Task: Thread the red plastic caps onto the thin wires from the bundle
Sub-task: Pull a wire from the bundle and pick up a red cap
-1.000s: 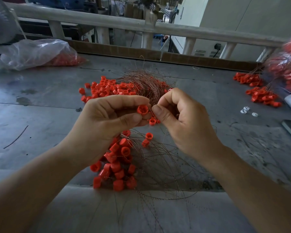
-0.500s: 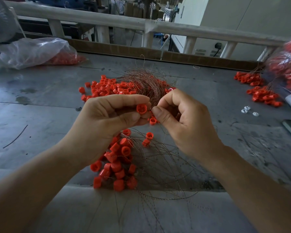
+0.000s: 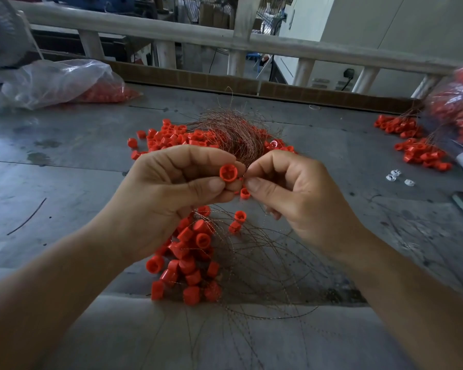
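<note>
My left hand (image 3: 171, 198) pinches one red plastic cap (image 3: 228, 173) between thumb and fingers, its open end toward me. My right hand (image 3: 297, 193) pinches a thin wire right beside the cap, thumb and forefinger almost touching my left fingertips. The copper wire bundle (image 3: 235, 134) fans out on the grey table just behind my hands. Loose red caps (image 3: 177, 137) lie around the bundle. Below my hands lies a cluster of caps on wires (image 3: 190, 263), with long thin wires (image 3: 265, 276) curving toward me.
A clear plastic bag of red caps (image 3: 62, 84) lies at the back left. More caps (image 3: 417, 150) and a red-filled bag (image 3: 457, 108) sit at the right. Small white parts (image 3: 396, 177) lie near them. A railing (image 3: 225, 38) runs behind the table.
The cap in my left hand has turned so its open end faces me more squarely. Both hands stay in about the same place.
</note>
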